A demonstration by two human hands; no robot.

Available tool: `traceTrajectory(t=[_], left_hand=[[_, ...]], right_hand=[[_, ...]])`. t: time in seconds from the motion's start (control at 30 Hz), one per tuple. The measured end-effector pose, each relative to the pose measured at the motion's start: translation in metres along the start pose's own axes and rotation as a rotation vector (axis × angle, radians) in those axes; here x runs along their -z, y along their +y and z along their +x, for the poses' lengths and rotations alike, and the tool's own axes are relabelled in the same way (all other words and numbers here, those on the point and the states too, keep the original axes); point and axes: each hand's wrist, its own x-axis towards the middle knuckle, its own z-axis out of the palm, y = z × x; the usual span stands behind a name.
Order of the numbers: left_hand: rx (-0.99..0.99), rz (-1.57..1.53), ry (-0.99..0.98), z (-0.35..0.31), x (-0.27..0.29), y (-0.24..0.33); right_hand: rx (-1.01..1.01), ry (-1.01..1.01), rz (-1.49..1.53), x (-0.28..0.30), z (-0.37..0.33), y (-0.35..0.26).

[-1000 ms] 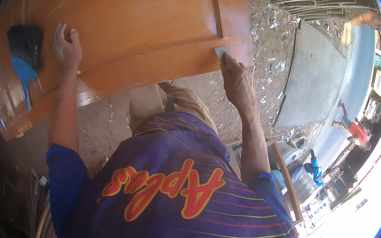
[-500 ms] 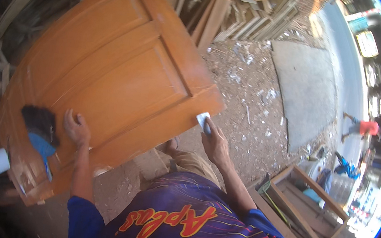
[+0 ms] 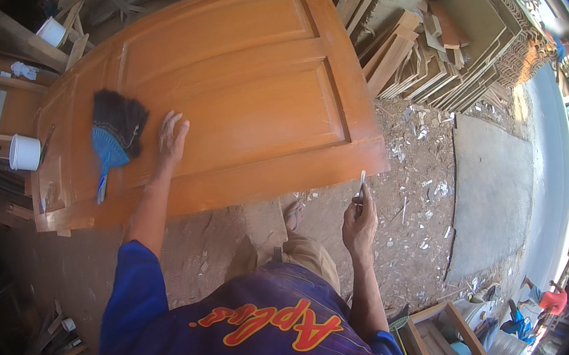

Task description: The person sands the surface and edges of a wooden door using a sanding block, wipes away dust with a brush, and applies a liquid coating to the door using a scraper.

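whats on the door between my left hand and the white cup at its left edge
A blue-handled brush with black bristles lies on the orange door between the left hand and the white cup. The head view shows it close beside the hand, not touching.

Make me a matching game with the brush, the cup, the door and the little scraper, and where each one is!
Things:
1. brush
2. white cup
3. door
4. scraper

Places:
A. pinched in the right hand, off the door's edge
B. lying on the door, beside the left hand
C. on the wooden frame left of the door
D. lying flat under the left hand

Pairs: 1-B, 2-C, 3-D, 4-A
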Motion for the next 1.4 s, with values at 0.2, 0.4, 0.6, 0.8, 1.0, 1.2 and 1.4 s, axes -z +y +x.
traceTrajectory(t=[0.2,0.4,0.6,0.8,1.0,1.2,1.4], left_hand=[[0.149,-0.863,-0.249,-0.120,0.072,0.073],[0.605,-0.346,-0.646,-0.393,0.096,0.013],[1.104,-0.191,-0.790,-0.647,0.159,-0.122],[1.365,-0.260,-0.321,-0.700,0.187,-0.172],[1.297,-0.592,-0.158,-0.623,0.163,-0.169],[1.153,-0.768,-0.262,-0.589,0.162,-0.206],[1.019,-0.062,-0.421,-0.687,0.180,-0.330]], right_hand=[[-0.269,-0.242,0.311,-0.026,-0.040,-0.057],[-0.138,-0.478,0.298,-0.107,-0.105,-0.092],[0.011,-0.465,0.426,-0.148,-0.125,-0.171],[0.269,-0.190,0.498,-0.181,-0.130,-0.246],[0.154,-0.543,0.169,-0.263,-0.158,-0.204],[0.154,-0.508,0.122,-0.302,-0.184,-0.253],[0.431,-0.783,0.115,-0.363,-0.198,-0.361]])
